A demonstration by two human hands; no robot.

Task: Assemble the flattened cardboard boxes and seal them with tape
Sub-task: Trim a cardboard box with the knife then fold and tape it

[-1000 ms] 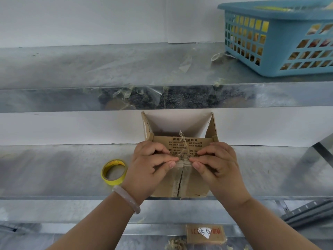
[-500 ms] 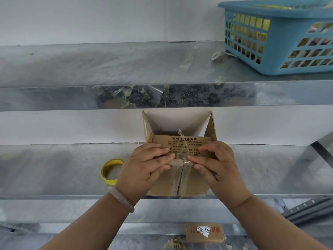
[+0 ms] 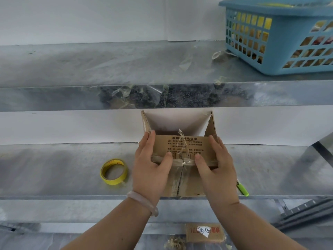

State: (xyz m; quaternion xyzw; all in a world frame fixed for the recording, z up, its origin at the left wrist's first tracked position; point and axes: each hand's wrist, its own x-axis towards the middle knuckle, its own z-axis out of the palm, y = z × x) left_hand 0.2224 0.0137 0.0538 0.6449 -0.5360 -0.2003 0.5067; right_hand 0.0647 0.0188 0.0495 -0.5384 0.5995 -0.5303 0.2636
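Note:
A small brown cardboard box (image 3: 182,147) with printed text stands on the middle metal shelf (image 3: 63,170). Its taped seam faces me and its open flaps point to the back. My left hand (image 3: 150,166) grips the box's left side, thumb on the near face and fingers along the left wall. My right hand (image 3: 215,166) grips the right side the same way. Clear tape runs down the centre seam, and a loose tape end sticks up at the top edge. A yellow tape roll (image 3: 113,171) lies flat on the shelf, left of the box.
A blue plastic basket (image 3: 277,37) sits on the upper shelf at the right. A green marker (image 3: 242,188) lies near the shelf's front edge, right of the box. Tape scraps cling to the upper shelf's edge. A small labelled carton (image 3: 204,232) lies below.
Both hands have slid apart from the centre seam to the box's left and right sides. The printed face, covered before, now shows.

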